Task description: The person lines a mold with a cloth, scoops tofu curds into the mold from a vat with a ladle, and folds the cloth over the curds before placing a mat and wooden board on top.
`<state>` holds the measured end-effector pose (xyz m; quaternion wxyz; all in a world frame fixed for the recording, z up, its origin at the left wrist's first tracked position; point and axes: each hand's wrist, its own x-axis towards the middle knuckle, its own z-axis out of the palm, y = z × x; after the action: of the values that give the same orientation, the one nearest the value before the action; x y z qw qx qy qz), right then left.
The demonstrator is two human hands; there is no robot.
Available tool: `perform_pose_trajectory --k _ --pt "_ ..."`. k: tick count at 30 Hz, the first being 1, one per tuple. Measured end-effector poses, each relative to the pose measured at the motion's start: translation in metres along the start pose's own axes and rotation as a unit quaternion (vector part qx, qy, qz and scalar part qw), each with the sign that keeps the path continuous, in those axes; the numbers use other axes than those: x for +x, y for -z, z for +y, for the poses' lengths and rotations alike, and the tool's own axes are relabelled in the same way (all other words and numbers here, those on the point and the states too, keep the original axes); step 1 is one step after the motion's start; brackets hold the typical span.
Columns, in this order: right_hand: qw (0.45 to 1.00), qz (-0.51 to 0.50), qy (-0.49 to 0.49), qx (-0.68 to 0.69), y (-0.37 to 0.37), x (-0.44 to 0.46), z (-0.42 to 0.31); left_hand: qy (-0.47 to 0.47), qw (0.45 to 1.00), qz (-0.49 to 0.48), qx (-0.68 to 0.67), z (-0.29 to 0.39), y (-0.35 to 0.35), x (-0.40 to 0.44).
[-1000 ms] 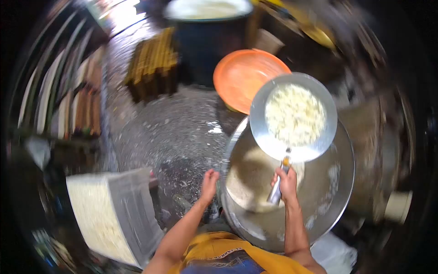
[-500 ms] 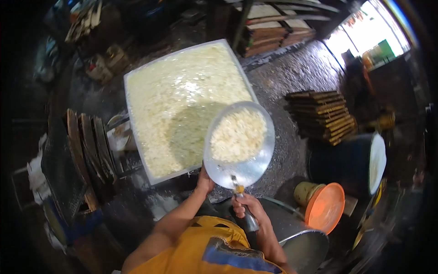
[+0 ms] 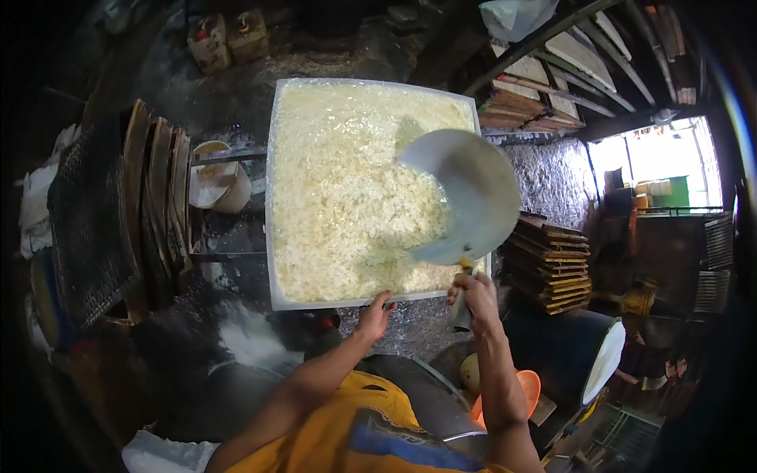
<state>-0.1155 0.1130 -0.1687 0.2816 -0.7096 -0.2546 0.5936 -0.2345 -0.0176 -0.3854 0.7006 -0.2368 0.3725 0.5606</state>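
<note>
My right hand (image 3: 477, 298) is closed around the handle of a large round metal scoop (image 3: 489, 193). The scoop is tipped on its side over a square white-rimmed tray (image 3: 272, 197), and pale, wet, curd-like lumps (image 3: 355, 197) lie against its lower left edge. These lumps fill the tray almost to the rim. Beside the tray's near rim is my left hand (image 3: 376, 317), its fingers apart and holding nothing; whether the fingertips touch the rim I cannot tell.
Wooden frames (image 3: 548, 260) are stacked right of the tray. A dark barrel (image 3: 560, 355) with a whitish end and an orange basin (image 3: 524, 394) are at the near right. To the left, dark boards (image 3: 158, 205) lean beside a white bucket (image 3: 229, 189).
The scoop has swung forward and right from near my body and tipped over, its curds pouring into the tray. My left hand has come off the scoop's side. The camera view has shifted.
</note>
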Motion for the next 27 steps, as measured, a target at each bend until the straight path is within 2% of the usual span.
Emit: perform_pose_trajectory --k 1,2,3,4,5,6,9,10,11,13,14,15,17,19,22,23,25,27 --pt "0.993 0.034 0.107 -0.03 0.01 0.0 -0.001 0.002 1.0 -0.003 -0.002 -0.001 0.003 0.003" --pt "0.966 0.098 0.194 -0.143 0.02 -0.009 -0.01 0.003 1.0 -0.006 -0.003 -0.003 0.005 0.004" --pt "0.936 0.138 0.301 -0.118 0.028 -0.017 -0.012 -0.001 1.0 0.005 -0.004 -0.001 -0.001 0.002" --pt "0.921 0.175 0.339 -0.079 0.043 -0.026 -0.014 -0.004 1.0 0.016 -0.004 0.002 -0.006 0.001" --pt "0.842 0.254 0.434 -0.193 0.059 -0.042 -0.015 -0.007 1.0 0.027 -0.003 0.002 -0.008 -0.004" --pt "0.792 0.313 0.473 -0.227 0.065 -0.066 -0.021 -0.011 1.0 0.016 0.016 -0.001 0.0 0.003" --pt "0.735 0.44 0.478 -0.196 0.127 -0.11 0.013 0.025 0.999 0.01 0.036 0.0 0.011 0.018" --pt "0.716 0.473 0.46 -0.227 0.146 -0.13 0.029 0.01 0.995 -0.056 0.082 0.003 0.017 0.022" --pt "0.697 0.505 0.44 -0.255 0.165 -0.15 0.047 0.007 0.995 -0.066 0.079 0.006 0.017 0.022" --pt "0.737 0.509 0.397 -0.201 0.204 -0.181 0.097 0.001 0.994 -0.084 0.072 0.01 0.017 0.018" --pt "0.742 0.503 0.398 -0.192 0.221 -0.195 0.127 0.013 0.987 -0.109 0.116 0.016 0.023 0.017" --pt "0.748 0.497 0.398 -0.185 0.238 -0.211 0.159 0.014 0.986 -0.088 0.143 0.019 0.027 0.005" --pt "0.755 0.527 0.274 -0.277 0.271 -0.244 0.225 0.011 0.979 -0.044 0.197 0.029 0.034 -0.027" --pt "0.736 0.559 0.086 -0.372 0.302 -0.265 0.286 0.018 0.948 -0.007 0.319 0.042 0.079 -0.037" --pt "0.73 0.548 -0.018 -0.408 0.345 -0.279 0.367 0.012 0.816 0.15 0.559 0.062 0.154 -0.071" --pt "0.723 0.553 -0.021 -0.415 0.356 -0.28 0.389 -0.063 0.761 0.224 0.605 0.078 0.259 -0.007" --pt "0.705 0.56 -0.029 -0.436 0.376 -0.282 0.425 0.01 0.674 0.301 0.675 0.087 0.212 -0.124" --pt "0.701 0.563 -0.068 -0.433 0.389 -0.285 0.44 -0.086 0.599 0.386 0.696 0.076 0.224 -0.164"
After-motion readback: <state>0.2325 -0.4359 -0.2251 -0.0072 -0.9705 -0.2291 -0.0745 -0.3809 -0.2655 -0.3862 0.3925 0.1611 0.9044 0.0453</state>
